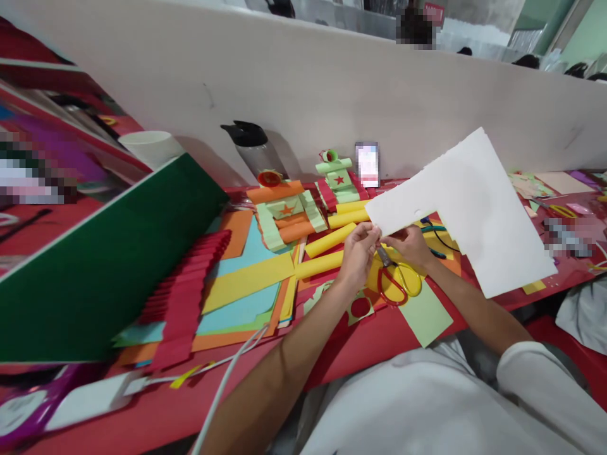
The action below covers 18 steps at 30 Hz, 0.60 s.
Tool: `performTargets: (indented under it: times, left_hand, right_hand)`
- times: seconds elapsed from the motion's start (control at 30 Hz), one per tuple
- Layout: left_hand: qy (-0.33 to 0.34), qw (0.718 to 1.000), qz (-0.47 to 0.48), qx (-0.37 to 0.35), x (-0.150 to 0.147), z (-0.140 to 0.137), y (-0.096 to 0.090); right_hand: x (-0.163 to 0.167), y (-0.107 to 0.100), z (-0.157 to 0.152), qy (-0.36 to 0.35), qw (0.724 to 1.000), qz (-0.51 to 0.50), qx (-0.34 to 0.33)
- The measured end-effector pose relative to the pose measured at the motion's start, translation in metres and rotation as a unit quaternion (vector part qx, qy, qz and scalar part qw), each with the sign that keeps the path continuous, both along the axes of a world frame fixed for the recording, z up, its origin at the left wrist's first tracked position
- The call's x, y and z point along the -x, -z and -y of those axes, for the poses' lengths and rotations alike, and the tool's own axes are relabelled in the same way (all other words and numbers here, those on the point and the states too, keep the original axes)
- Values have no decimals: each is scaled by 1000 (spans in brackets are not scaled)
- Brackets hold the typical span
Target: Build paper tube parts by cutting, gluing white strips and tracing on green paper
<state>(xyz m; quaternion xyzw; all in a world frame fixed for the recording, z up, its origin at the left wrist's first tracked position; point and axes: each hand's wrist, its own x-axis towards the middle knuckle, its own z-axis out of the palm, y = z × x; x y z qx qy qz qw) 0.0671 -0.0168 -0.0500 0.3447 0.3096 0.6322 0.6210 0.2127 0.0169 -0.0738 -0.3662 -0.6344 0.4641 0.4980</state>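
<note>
At the near left, a white block-shaped plug [90, 398] lies on the red worktop [341, 360], with a white cable [231, 364] running right from it. Behind it a dark green board [109, 272] leans at a tilt, and a white cup [147, 148] shows past its far edge. A ruffled red paper strip [177, 303] lies just right of the board, over a stack of coloured sheets [241, 309]; a flat yellow strip [251, 281] crosses the same stack.

Farther back stands a bottle [256, 151] with a black top, near the white partition [165, 69]. In front of it and to its right are two paper pieces with stars, one orange and green [287, 212], the other red and green [339, 180]. Yellow paper rolls [322, 264] lie near them, and a lit phone [368, 165] stands at the far side.

The left hand [359, 253] pinches the left end of an L-shaped white sheet [478, 208], raised above the worktop. Scissors [385, 256] with red and yellow handles lie just below, between the hands. The right hand [410, 245] is at the sheet's lower edge; its fingers are partly hidden, so I cannot tell whether they grip it. A pale green sheet [427, 316] lies nearer.
</note>
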Motion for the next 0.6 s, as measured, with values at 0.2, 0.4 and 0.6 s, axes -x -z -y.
performTargets:
  times: [0.2,0.4,0.6]
  left_hand:
    - [-16,999,-17,-26,1,-3,0]
    - [-100,994,-33,-32,22,-21,-3]
    - [-166,978,-95,-86,48,-35,-6]
  right_hand:
    - [1,-8,2,-6,1000,11,-18]
    - [-15,-17,-10,50,974,211,-68]
    - [-16,-15,-8,43,819,561,-111]
